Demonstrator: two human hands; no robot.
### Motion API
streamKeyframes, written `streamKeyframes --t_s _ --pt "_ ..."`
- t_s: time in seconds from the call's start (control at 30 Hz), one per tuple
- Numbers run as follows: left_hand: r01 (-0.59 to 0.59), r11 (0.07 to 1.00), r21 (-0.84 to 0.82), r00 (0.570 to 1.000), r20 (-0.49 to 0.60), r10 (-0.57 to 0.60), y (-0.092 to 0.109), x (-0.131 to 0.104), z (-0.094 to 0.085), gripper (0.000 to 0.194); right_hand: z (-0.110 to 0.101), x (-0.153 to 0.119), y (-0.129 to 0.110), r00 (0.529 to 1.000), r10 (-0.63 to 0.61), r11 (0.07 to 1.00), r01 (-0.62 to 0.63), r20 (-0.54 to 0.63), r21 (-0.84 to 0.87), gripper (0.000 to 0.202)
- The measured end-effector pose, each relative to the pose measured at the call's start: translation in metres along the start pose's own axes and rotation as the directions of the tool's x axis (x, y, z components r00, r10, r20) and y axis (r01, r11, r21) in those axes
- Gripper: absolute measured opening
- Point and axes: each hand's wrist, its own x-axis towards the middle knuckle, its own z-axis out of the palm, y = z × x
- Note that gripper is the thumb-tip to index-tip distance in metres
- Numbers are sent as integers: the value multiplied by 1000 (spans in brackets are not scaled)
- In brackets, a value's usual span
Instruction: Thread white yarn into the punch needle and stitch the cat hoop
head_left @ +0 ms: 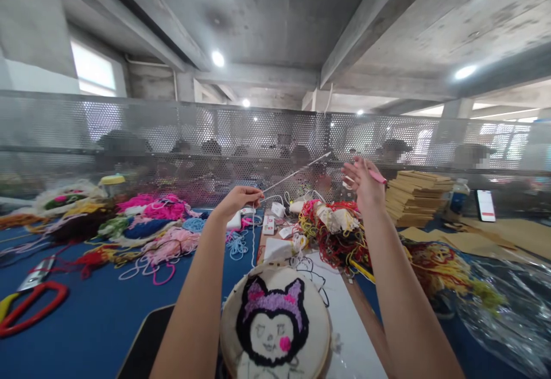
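My left hand (243,200) is closed in a pinch on a strand of white yarn (297,172), which stretches up and right to a tip in mid-air. Another length of the yarn hangs from these fingers towards the table. My right hand (365,181) is raised to the right of that tip, fingers partly spread. A pink handle-like object (377,176) sticks out from it; its other end is hidden. Below both hands, at the near edge, lies a round embroidery hoop (325,333). The cloth in it carries a tufted cartoon head in black, purple and pink yarn.
Loose coloured yarn (159,207) is heaped left, with a red and yarn tangle (331,232) at centre right. Red-handled scissors (38,304) lie far left. Brown cardboard pieces (415,198), a phone (486,205) and clear plastic (503,310) are right. A perforated metal screen (267,132) runs behind; people sit beyond.
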Motion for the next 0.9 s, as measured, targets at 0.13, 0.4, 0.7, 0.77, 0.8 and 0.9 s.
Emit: streamKeyframes --t_s 0.13,0.4,0.7,0.77,0.8,0.9 --pt "3 1000 8 1000 2 -3 1 0 0 11 3 -2 8 990 -124 991 119 -73 -67 20" --pt "22 998 55 998 56 -26 2 -1 0 11 6 8 1 978 -135 989 142 -159 34 56" --pt "38 994 106 990 131 -52 2 -2 2 12 -2 6 -13 982 -113 982 134 -153 136 32" --pt "38 993 112 988 143 -54 1 -1 2 12 0 6 -11 985 -97 982 118 -142 146 32" --pt "37 993 115 987 148 -54 1 -1 2 12 1 6 -10 987 -90 982 111 -135 150 32" --pt "36 992 120 986 159 -55 0 0 1 12 3 5 -9 991 -72 984 90 -115 157 32"
